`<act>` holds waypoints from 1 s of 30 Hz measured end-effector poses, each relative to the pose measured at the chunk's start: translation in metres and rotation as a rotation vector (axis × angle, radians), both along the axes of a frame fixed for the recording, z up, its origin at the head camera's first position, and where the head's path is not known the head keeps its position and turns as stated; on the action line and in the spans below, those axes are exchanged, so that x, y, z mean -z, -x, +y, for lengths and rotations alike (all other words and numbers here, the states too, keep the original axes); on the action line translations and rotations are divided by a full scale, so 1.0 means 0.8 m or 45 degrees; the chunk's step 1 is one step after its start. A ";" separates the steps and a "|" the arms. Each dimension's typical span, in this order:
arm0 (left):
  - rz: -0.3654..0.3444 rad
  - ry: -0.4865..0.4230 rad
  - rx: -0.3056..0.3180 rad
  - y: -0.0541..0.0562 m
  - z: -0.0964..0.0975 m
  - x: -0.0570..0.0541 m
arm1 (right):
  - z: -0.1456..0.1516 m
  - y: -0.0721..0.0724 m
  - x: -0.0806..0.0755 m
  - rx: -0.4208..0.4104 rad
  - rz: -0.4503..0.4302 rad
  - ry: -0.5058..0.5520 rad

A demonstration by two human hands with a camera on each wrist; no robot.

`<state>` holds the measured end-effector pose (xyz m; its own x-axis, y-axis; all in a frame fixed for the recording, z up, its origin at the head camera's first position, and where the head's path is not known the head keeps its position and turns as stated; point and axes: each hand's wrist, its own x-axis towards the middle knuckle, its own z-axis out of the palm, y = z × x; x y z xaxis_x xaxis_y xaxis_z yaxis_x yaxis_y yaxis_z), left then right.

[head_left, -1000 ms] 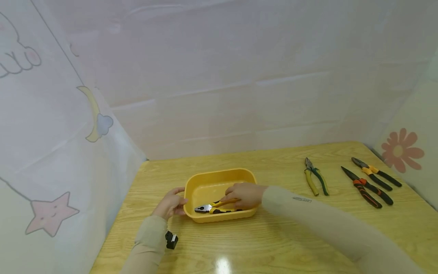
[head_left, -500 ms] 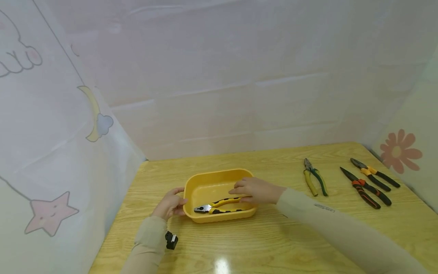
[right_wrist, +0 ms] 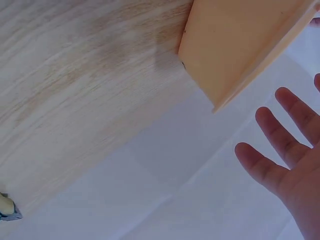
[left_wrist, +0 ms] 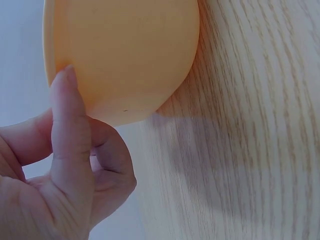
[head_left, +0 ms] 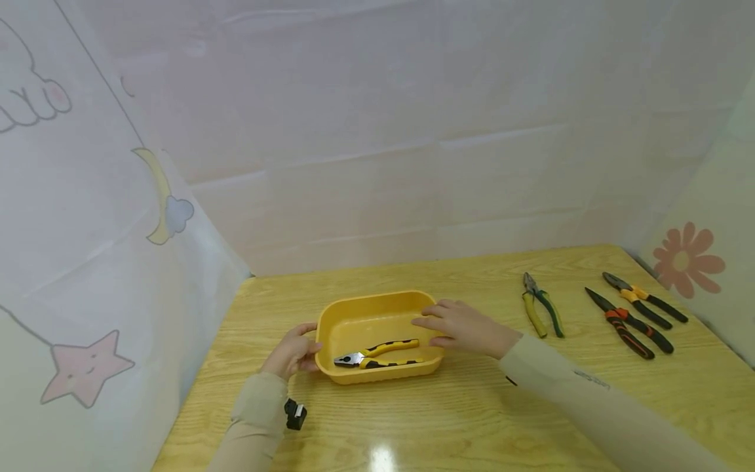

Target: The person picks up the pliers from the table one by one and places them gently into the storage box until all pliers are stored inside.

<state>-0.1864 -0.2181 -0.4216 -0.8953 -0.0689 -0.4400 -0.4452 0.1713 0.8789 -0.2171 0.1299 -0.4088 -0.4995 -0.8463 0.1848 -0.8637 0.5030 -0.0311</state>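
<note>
A yellow plastic tray (head_left: 377, 377) stands on the wooden table. Inside it, along the near side, lie pliers (head_left: 377, 354) with yellow and black handles, their metal head pointing left. My left hand (head_left: 293, 352) pinches the tray's left rim; in the left wrist view the thumb (left_wrist: 70, 120) presses the wall near the rim and the other fingers are bent behind it. My right hand (head_left: 468, 329) hovers at the tray's right end with fingers spread and nothing held. In the right wrist view its fingers (right_wrist: 275, 137) are extended, apart from the tray wall (right_wrist: 230, 45).
On the right of the table (head_left: 472, 419) lie pliers with yellow and green handles (head_left: 539, 305), long-nose pliers with black and red handles (head_left: 630, 322) and pliers with orange and black handles (head_left: 645, 300). A small black object (head_left: 295, 414) is by the left wrist. Printed cloth (head_left: 377, 131) hangs behind.
My right hand has let go of the yellow and black pliers and moved right, out over the tray's right end. The pliers stay in the tray. My left hand has kept its place.
</note>
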 end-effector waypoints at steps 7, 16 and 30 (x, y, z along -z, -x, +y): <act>-0.011 0.004 0.000 0.003 -0.001 0.002 | 0.016 -0.004 0.000 0.025 -0.005 0.070; -0.017 0.006 0.004 0.000 -0.001 0.001 | 0.027 -0.008 -0.002 0.029 0.034 0.123; 0.002 -0.014 0.008 0.000 0.000 0.001 | 0.043 -0.013 -0.001 0.080 0.054 0.143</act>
